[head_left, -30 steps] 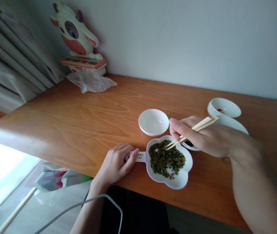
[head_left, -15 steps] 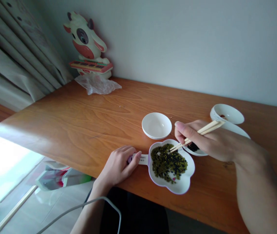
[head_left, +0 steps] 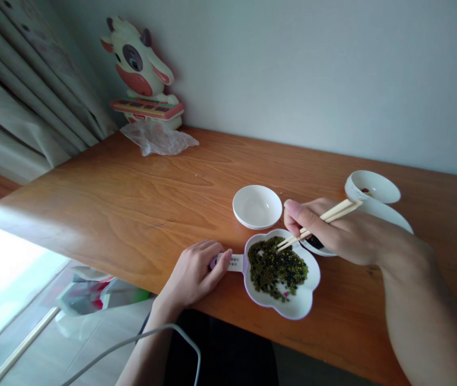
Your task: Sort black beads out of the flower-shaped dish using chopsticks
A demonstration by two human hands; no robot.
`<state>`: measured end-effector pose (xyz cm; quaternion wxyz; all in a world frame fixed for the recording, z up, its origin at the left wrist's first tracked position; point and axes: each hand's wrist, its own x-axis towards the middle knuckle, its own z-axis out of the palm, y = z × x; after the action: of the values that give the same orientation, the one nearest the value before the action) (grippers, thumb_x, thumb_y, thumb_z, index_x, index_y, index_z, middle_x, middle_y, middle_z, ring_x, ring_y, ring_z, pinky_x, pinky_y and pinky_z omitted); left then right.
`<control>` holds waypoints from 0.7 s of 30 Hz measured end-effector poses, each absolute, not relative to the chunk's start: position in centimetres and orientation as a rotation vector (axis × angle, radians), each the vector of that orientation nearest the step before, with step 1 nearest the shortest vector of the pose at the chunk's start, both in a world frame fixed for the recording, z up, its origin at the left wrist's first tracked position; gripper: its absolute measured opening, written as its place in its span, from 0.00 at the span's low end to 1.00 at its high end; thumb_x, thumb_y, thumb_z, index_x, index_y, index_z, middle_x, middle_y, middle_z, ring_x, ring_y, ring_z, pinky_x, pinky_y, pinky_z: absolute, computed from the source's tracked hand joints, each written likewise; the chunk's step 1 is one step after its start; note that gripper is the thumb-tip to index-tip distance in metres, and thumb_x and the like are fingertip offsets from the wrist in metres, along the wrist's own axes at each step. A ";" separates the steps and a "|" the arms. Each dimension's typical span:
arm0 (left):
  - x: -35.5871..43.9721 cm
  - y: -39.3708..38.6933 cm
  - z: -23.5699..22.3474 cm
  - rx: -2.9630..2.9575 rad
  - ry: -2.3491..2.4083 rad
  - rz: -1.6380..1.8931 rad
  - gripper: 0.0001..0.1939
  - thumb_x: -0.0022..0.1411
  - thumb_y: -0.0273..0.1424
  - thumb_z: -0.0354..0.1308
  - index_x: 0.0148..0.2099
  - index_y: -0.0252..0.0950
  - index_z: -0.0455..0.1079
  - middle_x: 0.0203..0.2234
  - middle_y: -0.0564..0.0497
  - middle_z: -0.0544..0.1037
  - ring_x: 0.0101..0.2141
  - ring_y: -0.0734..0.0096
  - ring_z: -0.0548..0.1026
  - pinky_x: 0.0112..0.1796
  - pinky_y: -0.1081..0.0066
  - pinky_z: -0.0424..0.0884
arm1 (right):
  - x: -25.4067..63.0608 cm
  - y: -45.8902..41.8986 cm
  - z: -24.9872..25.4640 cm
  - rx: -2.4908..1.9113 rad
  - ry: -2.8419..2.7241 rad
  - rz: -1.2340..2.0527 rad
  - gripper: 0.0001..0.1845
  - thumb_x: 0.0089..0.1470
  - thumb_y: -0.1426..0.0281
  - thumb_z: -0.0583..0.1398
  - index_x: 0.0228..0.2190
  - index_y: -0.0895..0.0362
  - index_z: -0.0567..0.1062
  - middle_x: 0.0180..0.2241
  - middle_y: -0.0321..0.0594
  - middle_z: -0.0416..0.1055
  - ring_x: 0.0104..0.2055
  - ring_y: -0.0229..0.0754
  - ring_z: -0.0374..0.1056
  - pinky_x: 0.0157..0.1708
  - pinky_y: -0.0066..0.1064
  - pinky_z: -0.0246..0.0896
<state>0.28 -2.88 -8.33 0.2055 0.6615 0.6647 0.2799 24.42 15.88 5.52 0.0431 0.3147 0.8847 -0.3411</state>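
In the head view, I see the right hand [head_left: 328,230] with its grip closed around wooden chopsticks [head_left: 338,209], their long axis slanting, thick ends up to the right, tips down-left at the green and black beans [head_left: 276,268]; whether they touch, I can't tell. The beans lie in a scalloped, purple-rimmed dish [head_left: 301,303] near the table's [head_left: 164,198] front edge. Its handle [head_left: 235,262] points left, the left hand's [head_left: 200,268] grip clasped on the end. A small white bowl [head_left: 257,206] stands just beyond the dish.
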 end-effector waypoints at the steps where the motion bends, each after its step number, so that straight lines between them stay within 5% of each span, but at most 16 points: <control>1: 0.3 -2.9 -8.3 1.845 1.854 0.779 0.19 0.80 0.39 0.47 0.34 0.38 0.63 0.29 0.51 0.72 0.31 0.67 0.68 0.36 0.66 0.62 | 24.4 15.9 5.5 0.964 2.708 -1.045 0.30 0.73 0.47 0.45 0.29 0.53 0.68 0.28 0.33 0.72 0.29 0.41 0.64 0.34 0.35 0.54; 21: 0.3 -2.8 -8.3 1.846 1.868 0.784 0.19 0.79 0.40 0.48 0.34 0.39 0.63 0.29 0.51 0.72 0.31 0.67 0.69 0.36 0.66 0.63 | 24.1 15.8 5.2 0.916 2.713 -0.974 0.31 0.73 0.46 0.44 0.29 0.53 0.70 0.27 0.34 0.69 0.28 0.40 0.63 0.32 0.36 0.52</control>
<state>0.27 -2.84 -8.28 0.1989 0.6601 0.6680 0.2802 24.15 15.78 5.22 0.0583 0.3024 0.8955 -0.3213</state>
